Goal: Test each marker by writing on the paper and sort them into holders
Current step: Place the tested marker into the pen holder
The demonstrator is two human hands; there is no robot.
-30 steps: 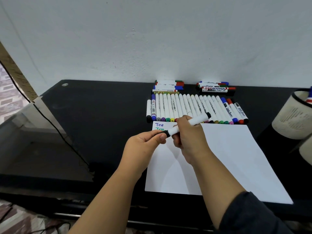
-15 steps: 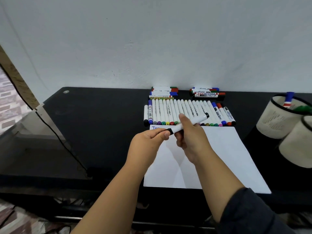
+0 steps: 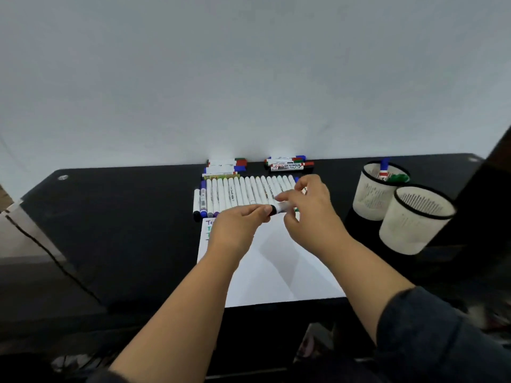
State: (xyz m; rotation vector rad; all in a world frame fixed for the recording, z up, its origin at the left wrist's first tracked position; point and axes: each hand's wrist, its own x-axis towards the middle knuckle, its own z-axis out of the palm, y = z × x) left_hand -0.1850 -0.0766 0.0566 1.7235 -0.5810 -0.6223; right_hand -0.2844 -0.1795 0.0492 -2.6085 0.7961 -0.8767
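Note:
Both my hands hold one white marker with a black cap above the top edge of the paper. My left hand pinches the black cap end. My right hand grips the white barrel, hiding most of it. The paper carries a few coloured "Test" words at its top left corner, partly hidden by my left hand. A row of several white markers lies behind the paper. Two white mesh holders stand at the right: the far holder contains a few markers, the near holder shows none.
Two small stacks of markers lie against the white wall behind the row. The black table stretches to the left, where a thin cable runs down over its edge. A dark upright edge crosses the far right.
The camera has tilted up and swung right, so both holders are now in full view. My hands and the marker have moved right, and the marker now lies closer to level.

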